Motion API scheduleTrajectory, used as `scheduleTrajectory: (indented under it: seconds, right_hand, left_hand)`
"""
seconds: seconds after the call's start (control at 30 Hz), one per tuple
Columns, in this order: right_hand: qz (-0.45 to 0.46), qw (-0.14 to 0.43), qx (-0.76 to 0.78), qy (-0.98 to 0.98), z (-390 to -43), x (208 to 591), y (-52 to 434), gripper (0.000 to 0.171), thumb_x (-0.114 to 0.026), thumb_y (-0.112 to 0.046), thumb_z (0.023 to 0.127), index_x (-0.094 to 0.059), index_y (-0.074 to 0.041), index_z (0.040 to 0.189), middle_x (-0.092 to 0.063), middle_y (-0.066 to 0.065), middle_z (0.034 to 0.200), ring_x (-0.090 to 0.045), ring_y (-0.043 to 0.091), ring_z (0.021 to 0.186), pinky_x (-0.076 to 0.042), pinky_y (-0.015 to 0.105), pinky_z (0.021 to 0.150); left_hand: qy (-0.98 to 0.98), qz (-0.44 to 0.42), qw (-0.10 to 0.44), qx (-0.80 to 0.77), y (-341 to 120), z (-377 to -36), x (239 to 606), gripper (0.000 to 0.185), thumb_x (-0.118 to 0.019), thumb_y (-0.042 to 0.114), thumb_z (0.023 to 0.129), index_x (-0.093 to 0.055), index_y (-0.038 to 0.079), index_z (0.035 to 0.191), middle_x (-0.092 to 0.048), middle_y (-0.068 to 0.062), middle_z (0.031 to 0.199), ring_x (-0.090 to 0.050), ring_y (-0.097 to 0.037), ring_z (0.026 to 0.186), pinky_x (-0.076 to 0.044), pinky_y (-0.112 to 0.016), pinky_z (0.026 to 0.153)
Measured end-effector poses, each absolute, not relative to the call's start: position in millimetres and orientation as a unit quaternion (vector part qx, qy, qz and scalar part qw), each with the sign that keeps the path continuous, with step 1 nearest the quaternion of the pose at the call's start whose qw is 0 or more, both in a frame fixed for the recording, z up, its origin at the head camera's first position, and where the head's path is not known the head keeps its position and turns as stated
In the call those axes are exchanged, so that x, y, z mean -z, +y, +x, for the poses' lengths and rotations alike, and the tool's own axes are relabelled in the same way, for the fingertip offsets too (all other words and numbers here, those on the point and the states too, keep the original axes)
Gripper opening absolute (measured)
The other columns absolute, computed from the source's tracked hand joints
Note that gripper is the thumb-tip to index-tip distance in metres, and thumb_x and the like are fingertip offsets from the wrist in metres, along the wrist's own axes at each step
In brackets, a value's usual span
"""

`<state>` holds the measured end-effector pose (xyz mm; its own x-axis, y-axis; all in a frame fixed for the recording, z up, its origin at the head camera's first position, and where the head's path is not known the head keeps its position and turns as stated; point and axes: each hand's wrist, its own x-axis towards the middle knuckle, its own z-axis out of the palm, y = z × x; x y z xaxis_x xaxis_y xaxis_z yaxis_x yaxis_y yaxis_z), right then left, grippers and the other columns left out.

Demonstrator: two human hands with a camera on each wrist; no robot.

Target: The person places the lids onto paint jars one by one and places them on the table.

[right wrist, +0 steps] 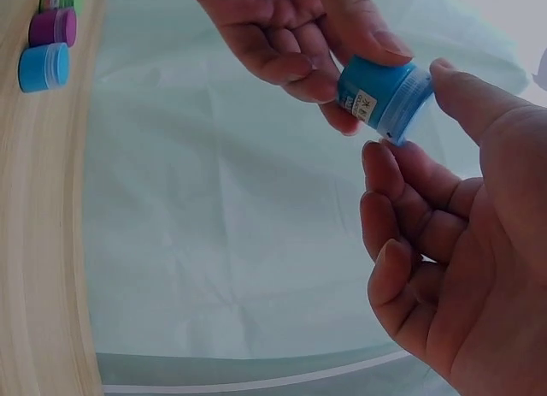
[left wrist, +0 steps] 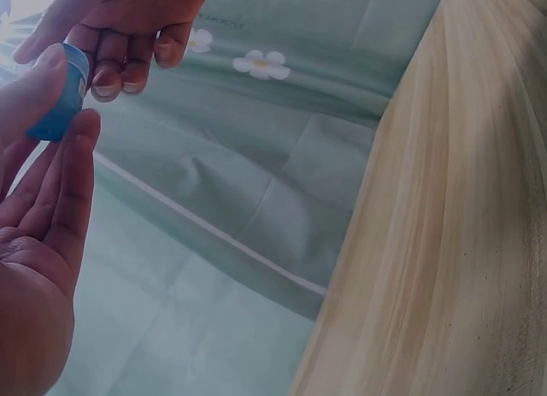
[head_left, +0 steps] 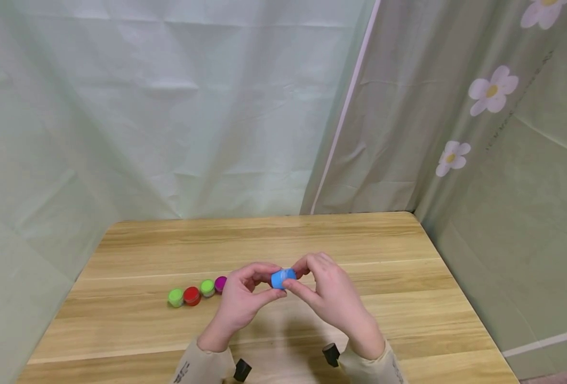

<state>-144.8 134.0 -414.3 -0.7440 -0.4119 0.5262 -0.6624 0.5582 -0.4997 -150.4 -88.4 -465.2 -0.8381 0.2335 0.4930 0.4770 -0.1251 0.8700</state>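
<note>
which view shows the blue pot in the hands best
The right wrist view: the blue pot fills it close up, showing its side, label and lid, pinched between both hands. The head view shows it small, mostly covered by fingers. The left wrist view catches only an edge.

Head cam sits up high, looking forward and down over the whole desk (head_left: pixel 264 240) toward the curtain corner. Both wrist cams are super close, each aimed from its own hand across at the other. All three share the little blue jar (head_left: pixel 282 278) held mid-frame.
</note>
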Motion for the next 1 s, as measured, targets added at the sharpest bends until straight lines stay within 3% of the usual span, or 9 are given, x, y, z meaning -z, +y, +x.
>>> scheduleTrajectory:
  seconds: [0.27, 0.57, 0.83, 1.0]
  right_hand:
    - [0.305, 0.175, -0.361, -0.864, -146.7, 415.4, 132.7, 0.022, -0.081, -0.037, 0.097, -0.069, -0.022, 0.108, -0.070, -0.015, 0.102, -0.062, 0.006, 0.099, -0.055, 0.031, 0.081]
    - [0.252, 0.164, -0.391, -0.870, -147.7, 414.5, 139.9, 0.026, -0.074, -0.032, 0.104, -0.073, -0.019, 0.126, -0.071, -0.013, 0.105, -0.064, 0.008, 0.100, -0.056, 0.037, 0.076]
    - [0.233, 0.176, -0.402, -0.868, -153.2, 412.8, 151.7, 0.017, -0.070, -0.028, 0.107, -0.076, -0.021, 0.121, -0.070, -0.013, 0.103, -0.064, 0.006, 0.097, -0.055, 0.032, 0.076]
    - [0.233, 0.175, -0.398, -0.870, -155.5, 413.8, 156.6, 0.016, -0.069, -0.029, 0.107, -0.077, -0.020, 0.117, -0.070, -0.014, 0.102, -0.064, 0.006, 0.095, -0.055, 0.031, 0.076]
  left_hand:
    - [-0.672, -0.245, 0.077, 0.694, -89.5, -151.1, 465.9, 0.035, -0.086, -0.004, 0.087, -0.075, 0.003, 0.119, -0.079, -0.005, 0.104, -0.074, -0.020, 0.091, -0.058, -0.035, 0.086]
    - [-0.690, -0.211, 0.012, 0.692, -95.6, -155.0, 465.2, 0.039, -0.086, -0.003, 0.087, -0.071, 0.001, 0.123, -0.078, -0.013, 0.108, -0.075, -0.022, 0.097, -0.061, -0.034, 0.089]
    - [-0.696, -0.162, -0.049, 0.697, -106.4, -160.8, 461.8, 0.050, -0.083, -0.002, 0.091, -0.065, -0.004, 0.137, -0.072, -0.022, 0.127, -0.074, -0.020, 0.107, -0.061, -0.030, 0.091]
    - [-0.744, -0.143, -0.034, 0.652, -114.1, -171.3, 461.7, 0.047, -0.085, 0.005, 0.091, -0.068, 0.004, 0.134, -0.074, -0.012, 0.122, -0.073, -0.021, 0.108, -0.060, -0.038, 0.095]
